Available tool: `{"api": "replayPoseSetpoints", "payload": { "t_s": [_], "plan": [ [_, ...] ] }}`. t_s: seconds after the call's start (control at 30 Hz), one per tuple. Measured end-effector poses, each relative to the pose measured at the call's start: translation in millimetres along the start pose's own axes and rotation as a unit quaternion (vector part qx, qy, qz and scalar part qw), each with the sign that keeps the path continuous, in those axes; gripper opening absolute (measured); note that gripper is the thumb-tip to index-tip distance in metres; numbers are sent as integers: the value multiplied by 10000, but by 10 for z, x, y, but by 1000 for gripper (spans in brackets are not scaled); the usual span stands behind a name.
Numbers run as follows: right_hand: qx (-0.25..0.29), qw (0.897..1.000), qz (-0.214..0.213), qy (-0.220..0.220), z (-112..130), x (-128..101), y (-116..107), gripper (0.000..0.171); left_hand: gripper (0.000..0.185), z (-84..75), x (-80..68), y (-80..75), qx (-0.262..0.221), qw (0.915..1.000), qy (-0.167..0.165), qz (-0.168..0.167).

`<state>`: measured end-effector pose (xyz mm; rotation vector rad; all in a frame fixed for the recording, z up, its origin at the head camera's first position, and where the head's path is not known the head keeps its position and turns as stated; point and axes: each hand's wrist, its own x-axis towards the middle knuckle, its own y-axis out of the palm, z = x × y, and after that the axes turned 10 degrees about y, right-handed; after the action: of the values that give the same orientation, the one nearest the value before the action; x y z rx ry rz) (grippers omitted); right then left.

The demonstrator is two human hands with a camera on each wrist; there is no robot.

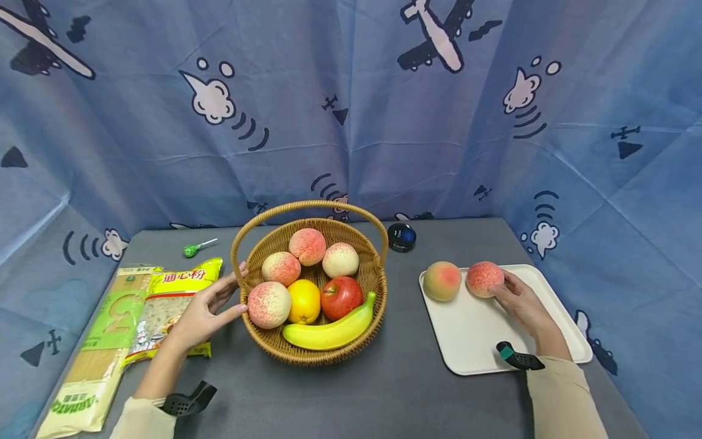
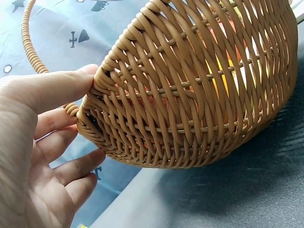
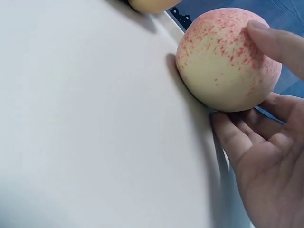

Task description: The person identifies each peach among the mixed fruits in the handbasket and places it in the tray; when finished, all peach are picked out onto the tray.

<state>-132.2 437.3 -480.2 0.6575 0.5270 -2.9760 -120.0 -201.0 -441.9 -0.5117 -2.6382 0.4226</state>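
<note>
Peach under your right hand [image 1: 520, 302]: a round, pink-speckled cream peach [image 1: 484, 278] sits on the white rectangular plastic tray [image 1: 477, 341] near its far edge, just beside a second, redder yellow-green peach [image 1: 442, 280]. Your fingers are loosely curved around its right side, thumb on top, cradling it more than clamping it. It looks smooth, firm and light, probably an imitation fruit, so it should roll readily on the slick tray; take it across its widest part with fingers spread. Your left hand [image 1: 205, 311] lies nearly flat, thumb and fingertips resting on the left rim of the round woven wicker basket with an arched handle [image 1: 263, 341]; it grips nothing. The weave looks stiff and light, best lifted by the handle. Inside the basket you have four more speckled peaches, a yellow-orange citrus fruit [image 1: 304, 301], a red apple [image 1: 341, 297] and a yellow banana [image 1: 329, 332] along the near rim. Toward the grey table's left edge lie a yellow bag of macaroni [image 1: 170, 292] and a long pack of spaghetti [image 1: 93, 366]; near the far edge lie a green lollipop [image 1: 193, 249] and a small round black tin [image 1: 401, 236]
</note>
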Motion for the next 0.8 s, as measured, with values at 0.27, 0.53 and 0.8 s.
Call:
{"api": "replayPoseSetpoints", "payload": {
  "t_s": [0.27, 0.53, 0.8],
  "plan": [
    [530, 9985, 116, 23, -12, -11, 44, 83, 64, -5, -7, -3, 95, 9999, -118, -39],
    [601, 9972, -357, -258, 58, -103, 88, 86, 63, -22, -16, -15, 114, 9997, -196, -47],
    [489, 9895, -956, -969, 262, -290, 98, 80, 65, -15, -4, -1, 41, 9998, -194, 7]
  ]
}}
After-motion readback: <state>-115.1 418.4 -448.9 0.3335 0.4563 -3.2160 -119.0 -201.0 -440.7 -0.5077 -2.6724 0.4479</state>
